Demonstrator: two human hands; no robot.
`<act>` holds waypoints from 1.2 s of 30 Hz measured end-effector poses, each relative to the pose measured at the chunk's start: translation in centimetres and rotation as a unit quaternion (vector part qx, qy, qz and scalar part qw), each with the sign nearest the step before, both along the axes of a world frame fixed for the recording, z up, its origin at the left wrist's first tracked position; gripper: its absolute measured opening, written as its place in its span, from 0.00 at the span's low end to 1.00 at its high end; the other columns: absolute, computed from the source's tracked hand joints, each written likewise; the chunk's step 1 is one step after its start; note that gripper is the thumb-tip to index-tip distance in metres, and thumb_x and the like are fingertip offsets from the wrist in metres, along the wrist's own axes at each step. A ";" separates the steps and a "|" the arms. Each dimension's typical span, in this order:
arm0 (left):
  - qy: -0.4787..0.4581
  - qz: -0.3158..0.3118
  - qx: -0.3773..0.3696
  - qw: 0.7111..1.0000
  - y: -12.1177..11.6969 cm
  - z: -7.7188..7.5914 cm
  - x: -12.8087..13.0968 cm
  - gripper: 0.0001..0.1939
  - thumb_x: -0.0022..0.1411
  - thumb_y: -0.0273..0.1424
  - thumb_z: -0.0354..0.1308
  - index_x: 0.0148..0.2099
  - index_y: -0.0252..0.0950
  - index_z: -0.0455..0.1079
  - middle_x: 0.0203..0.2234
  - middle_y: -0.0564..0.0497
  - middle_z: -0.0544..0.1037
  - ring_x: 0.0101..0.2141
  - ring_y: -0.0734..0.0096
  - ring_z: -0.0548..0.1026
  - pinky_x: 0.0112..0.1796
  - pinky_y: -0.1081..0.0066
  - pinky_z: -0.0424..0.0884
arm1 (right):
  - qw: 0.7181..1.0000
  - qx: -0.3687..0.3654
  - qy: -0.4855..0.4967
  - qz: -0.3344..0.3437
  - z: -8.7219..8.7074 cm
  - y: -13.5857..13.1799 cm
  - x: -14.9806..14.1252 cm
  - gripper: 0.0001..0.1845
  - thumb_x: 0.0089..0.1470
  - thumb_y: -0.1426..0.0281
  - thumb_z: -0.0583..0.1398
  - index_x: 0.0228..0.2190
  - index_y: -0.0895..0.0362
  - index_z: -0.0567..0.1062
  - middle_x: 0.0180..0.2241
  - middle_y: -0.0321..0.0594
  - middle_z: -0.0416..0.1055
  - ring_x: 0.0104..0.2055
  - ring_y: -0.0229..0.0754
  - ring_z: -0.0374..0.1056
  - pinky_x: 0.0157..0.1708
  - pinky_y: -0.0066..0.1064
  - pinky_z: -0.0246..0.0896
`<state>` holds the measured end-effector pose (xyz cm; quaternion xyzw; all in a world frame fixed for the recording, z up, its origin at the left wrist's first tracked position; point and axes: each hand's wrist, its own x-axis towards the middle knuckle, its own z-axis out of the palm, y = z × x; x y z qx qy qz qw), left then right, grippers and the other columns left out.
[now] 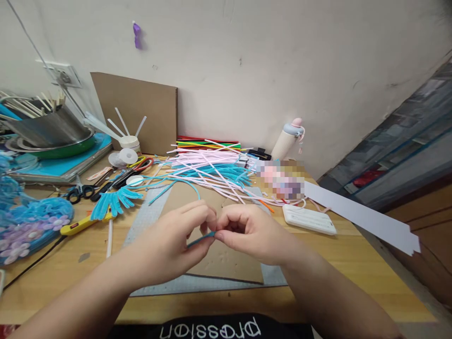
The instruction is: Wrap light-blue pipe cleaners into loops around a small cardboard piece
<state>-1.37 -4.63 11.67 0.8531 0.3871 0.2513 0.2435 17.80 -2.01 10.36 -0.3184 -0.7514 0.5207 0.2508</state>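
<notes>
Pixelation obscured one item at the right of the wooden table; a blue mesh piece with pale flowers was cut off by the left edge. Surface comprised a grey mat bearing brown cardboard, beside a pale wall; pink and blue stems lay heaped beyond. Left hand and right hand met above the cardboard, fingertips pinching one held stem. It appeared blue, slender and fuzzy, its ends hard to make out among the fingers.
</notes>
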 end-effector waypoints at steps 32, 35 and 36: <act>0.064 0.018 0.263 0.962 -0.6 -1.2 0.0 0.07 0.61 0.28 0.50 0.35 0.35 0.69 0.27 0.51 0.74 0.26 0.76 0.70 0.27 0.77 0.65 | 0.988 0.141 -0.039 -0.039 0.4 -1.6 0.7 0.05 0.54 0.71 0.54 0.28 0.58 0.68 0.25 0.33 0.62 0.28 0.32 0.57 0.27 0.26 0.51; 0.090 0.002 0.286 0.954 -0.7 -1.1 -0.2 0.06 0.61 0.27 0.50 0.38 0.35 0.69 0.27 0.51 0.74 0.25 0.75 0.69 0.26 0.75 0.63 | 0.987 -0.153 0.030 0.030 -0.4 -0.8 0.7 0.11 0.55 0.64 0.54 0.27 0.58 0.66 0.22 0.32 0.61 0.21 0.30 0.55 0.18 0.22 0.48; 0.100 -0.005 0.292 0.951 -0.7 -1.0 -0.2 0.06 0.61 0.26 0.50 0.39 0.35 0.68 0.28 0.51 0.74 0.25 0.75 0.69 0.26 0.74 0.63 | 0.965 -0.250 0.060 0.055 -0.7 -0.6 0.7 0.11 0.55 0.63 0.54 0.27 0.58 0.65 0.21 0.32 0.60 0.18 0.29 0.53 0.15 0.21 0.45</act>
